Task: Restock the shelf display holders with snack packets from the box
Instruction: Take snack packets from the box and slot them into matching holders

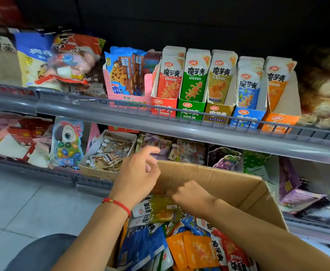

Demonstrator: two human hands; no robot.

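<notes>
Hands over cardboard box (238,184), which sits in front of the lower shelf, flaps up. Left hand (138,173) hovers above the box's far left corner, fingers loosely curled and spread, holding nothing; index finger points toward the shelf, thumb apart from the others. Red string bracelet (117,204) on the left wrist. Right hand (189,194) is down inside the box, knuckles up, fingers curled; the fingertips meet the upper edge of a yellow-green packet (156,209) lying on top of the pile. Grip looks like a pinch, though the fingertips themselves are hidden under the hand. Box holds a loose heap of snack packets (189,249): blue, orange, red, green. Upper shelf (101,116) carries five upright display holders side by side: red holder (165,106), green holder (191,109), tan holder (217,112), blue holder (246,117), orange holder (279,119). Each shows packets standing inside.
</notes>
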